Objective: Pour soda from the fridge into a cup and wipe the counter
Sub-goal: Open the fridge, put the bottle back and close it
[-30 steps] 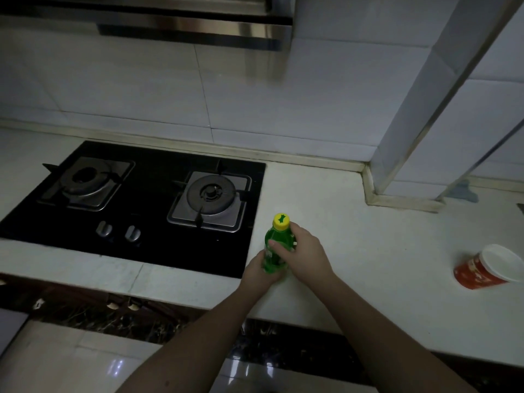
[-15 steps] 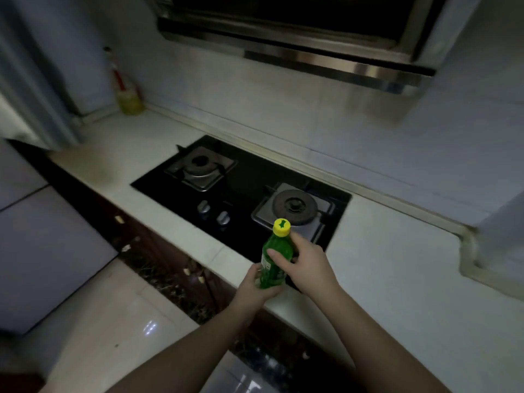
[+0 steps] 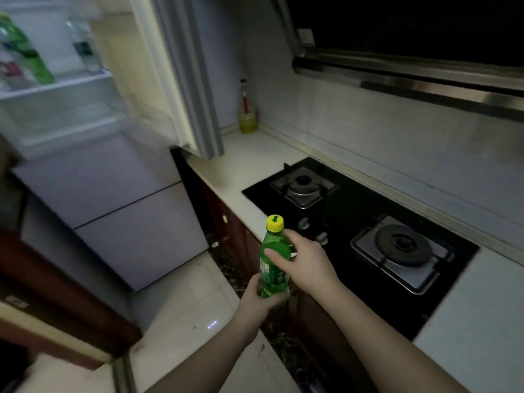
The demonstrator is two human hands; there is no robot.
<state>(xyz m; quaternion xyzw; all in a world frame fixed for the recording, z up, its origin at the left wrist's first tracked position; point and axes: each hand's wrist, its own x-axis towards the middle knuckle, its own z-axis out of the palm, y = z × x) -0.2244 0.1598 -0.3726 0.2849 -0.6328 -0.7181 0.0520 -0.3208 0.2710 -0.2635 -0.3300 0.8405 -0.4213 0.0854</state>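
A green soda bottle (image 3: 272,259) with a yellow cap is upright in both hands, held in the air in front of the counter's edge. My left hand (image 3: 256,300) grips its base from below. My right hand (image 3: 304,265) wraps the upper body, thumb across the front. The cap is on. The fridge (image 3: 93,171) stands at the left with its upper door (image 3: 181,75) open and bottles on the door shelf. The cup is out of view.
A white counter (image 3: 243,163) runs along the tiled wall with a black two-burner gas hob (image 3: 357,231) set in it. A bottle of yellow liquid (image 3: 247,114) stands in the back corner. A range hood (image 3: 411,61) hangs above. Dark cabinets sit under the counter.
The view has swung left from the hob and cup toward the open fridge. The bottle has left the countertop and moved left with both hands still on it.
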